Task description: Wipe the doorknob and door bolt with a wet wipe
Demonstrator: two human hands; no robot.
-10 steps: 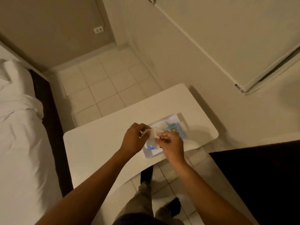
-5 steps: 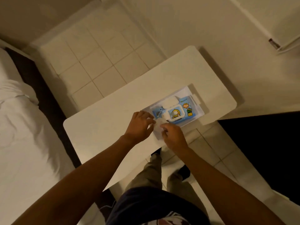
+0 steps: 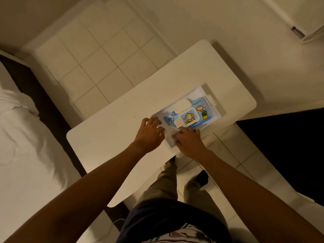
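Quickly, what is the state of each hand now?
Left hand: fingers closed on the crumpled white wet wipe.
Right hand: fingers closed on the same wipe.

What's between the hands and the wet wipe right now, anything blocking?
Nothing visible. The wet wipe is already pinched between the left hand and the right hand, above the table edge, just in front of the wipes pack. The doorknob and bolt are out of view.

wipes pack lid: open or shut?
Open. The white flip lid is swung back off the pack, exposing the dispensing opening. Both hands hold a wipe.
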